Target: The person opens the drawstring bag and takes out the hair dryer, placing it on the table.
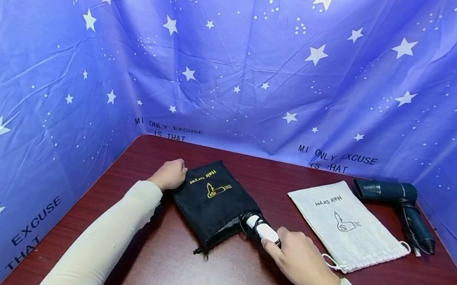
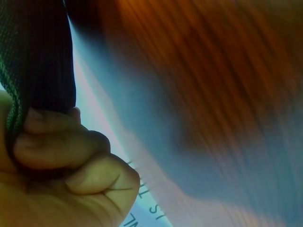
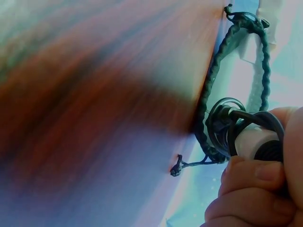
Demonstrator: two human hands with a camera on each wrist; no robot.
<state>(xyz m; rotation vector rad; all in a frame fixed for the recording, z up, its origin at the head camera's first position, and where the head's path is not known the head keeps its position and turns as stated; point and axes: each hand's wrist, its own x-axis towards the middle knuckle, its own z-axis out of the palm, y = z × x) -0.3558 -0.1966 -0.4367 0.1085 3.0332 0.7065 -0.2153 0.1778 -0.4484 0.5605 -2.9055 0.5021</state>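
Observation:
A black drawstring bag (image 1: 215,200) with yellow "Hair Dryer" print lies on the table, its mouth facing the right hand. My left hand (image 1: 169,174) grips the bag's far-left corner; the left wrist view shows curled fingers (image 2: 61,151) around the dark cloth (image 2: 47,61). At the mouth, my right hand (image 1: 299,261) holds a white hair dryer (image 1: 267,233) by its handle, wrapped in black cord (image 1: 248,219). In the right wrist view the bag's gathered rim (image 3: 266,71) stands open around white parts. How much of the dryer is inside is partly hidden.
A white drawstring bag (image 1: 340,230) with "Hair Dryer" print lies flat to the right. Beyond it, a dark hair dryer (image 1: 386,191) rests near the table's right edge. Starry blue-purple cloth (image 1: 241,64) hangs around the dark red table (image 1: 188,280).

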